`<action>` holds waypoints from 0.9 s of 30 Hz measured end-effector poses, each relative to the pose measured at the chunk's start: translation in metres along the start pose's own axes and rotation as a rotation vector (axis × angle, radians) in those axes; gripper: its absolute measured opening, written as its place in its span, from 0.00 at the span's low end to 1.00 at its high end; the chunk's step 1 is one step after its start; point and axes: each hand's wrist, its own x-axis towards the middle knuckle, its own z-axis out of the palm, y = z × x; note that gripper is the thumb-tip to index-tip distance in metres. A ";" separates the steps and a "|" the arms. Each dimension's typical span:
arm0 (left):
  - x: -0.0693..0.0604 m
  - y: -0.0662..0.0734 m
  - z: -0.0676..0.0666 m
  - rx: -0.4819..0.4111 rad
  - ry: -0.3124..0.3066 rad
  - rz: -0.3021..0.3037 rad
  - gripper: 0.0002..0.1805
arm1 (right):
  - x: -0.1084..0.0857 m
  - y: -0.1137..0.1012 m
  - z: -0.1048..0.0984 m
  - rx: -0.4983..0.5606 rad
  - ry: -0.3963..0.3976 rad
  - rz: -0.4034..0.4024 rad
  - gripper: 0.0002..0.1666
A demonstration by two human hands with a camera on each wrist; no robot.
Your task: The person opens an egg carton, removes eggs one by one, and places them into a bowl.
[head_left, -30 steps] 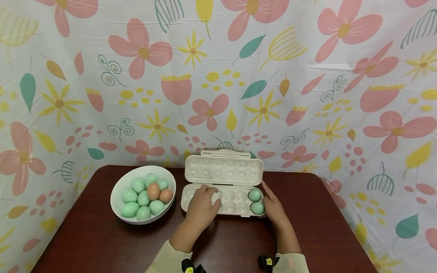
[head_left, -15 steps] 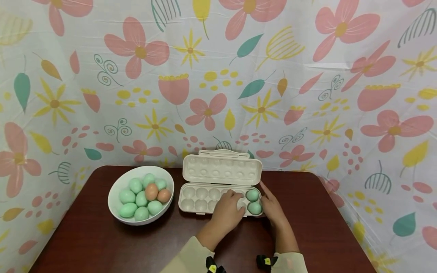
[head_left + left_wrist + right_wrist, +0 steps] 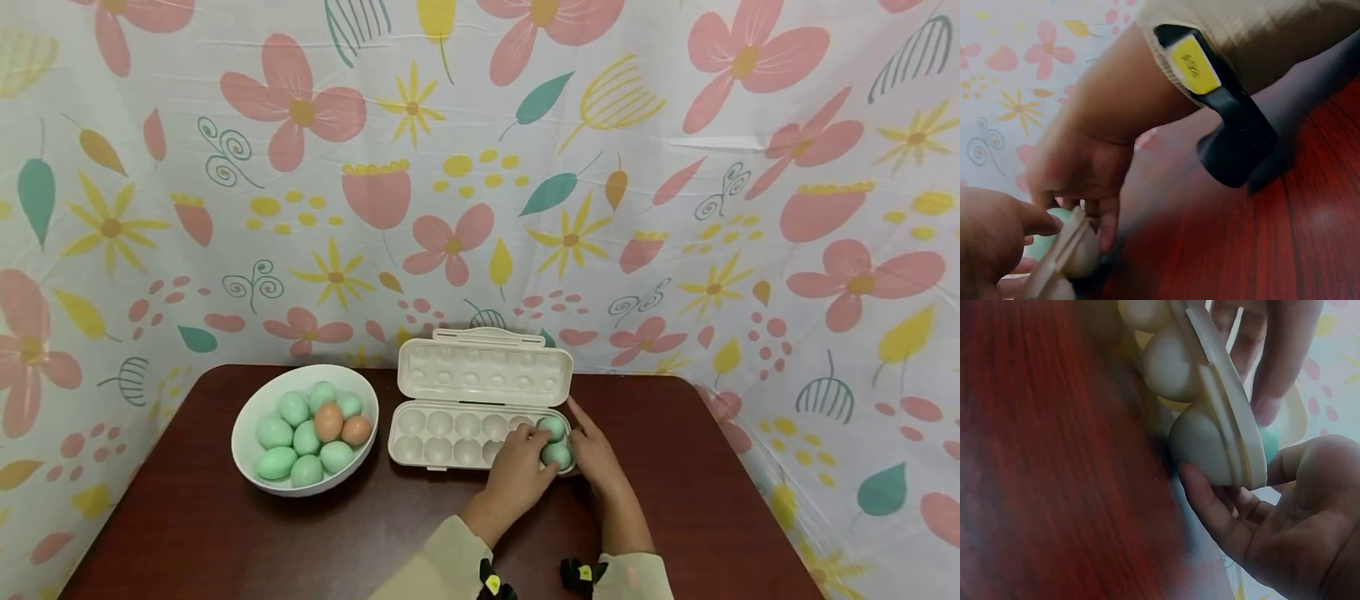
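Note:
A cream plastic egg carton (image 3: 457, 410) lies unfolded on the table, its lid (image 3: 483, 375) leaning back. Two pale green eggs fill the cups at its right end, the back egg (image 3: 552, 427) and the front egg (image 3: 557, 456). My left hand (image 3: 517, 467) reaches over these cups, thumb and fingers around the front egg. In the right wrist view a left-hand finger (image 3: 1269, 403) meets this green egg above the rim. My right hand (image 3: 598, 458) holds the carton's right end; its thumb (image 3: 1200, 494) lies against the underside of the end cup.
To the left stands a white bowl (image 3: 242, 454) holding several green eggs (image 3: 275, 432) and two brown eggs (image 3: 327, 422). The dark red wooden table (image 3: 337, 542) meets a flower-patterned cloth (image 3: 450, 267) behind the carton lid.
My left hand has moved right along the carton, from its left cups to the green eggs at the right end. My right hand keeps its place on the carton's end.

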 end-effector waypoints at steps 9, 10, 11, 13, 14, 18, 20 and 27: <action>0.005 0.005 0.006 0.026 -0.011 -0.022 0.24 | 0.003 0.000 0.002 0.007 0.001 0.006 0.35; 0.005 0.006 0.007 0.028 -0.021 -0.027 0.24 | 0.003 0.000 0.002 0.009 0.001 0.006 0.35; 0.006 0.007 0.008 0.028 -0.030 -0.033 0.24 | 0.004 0.001 0.003 0.010 0.002 0.006 0.35; 0.007 0.008 0.009 0.027 -0.044 -0.038 0.24 | 0.003 0.001 0.002 0.013 0.002 0.008 0.35; 0.007 0.008 0.010 0.027 -0.047 -0.040 0.24 | 0.003 0.002 0.002 0.011 0.003 0.009 0.35; 0.007 0.010 0.011 0.021 -0.046 -0.049 0.23 | 0.003 0.003 0.002 0.002 0.007 0.014 0.35; 0.007 0.010 0.011 0.015 -0.049 -0.056 0.23 | 0.003 0.003 0.002 0.001 0.007 0.015 0.35; 0.005 0.009 0.010 -0.006 -0.056 -0.069 0.23 | 0.001 0.003 0.003 0.015 0.004 0.021 0.35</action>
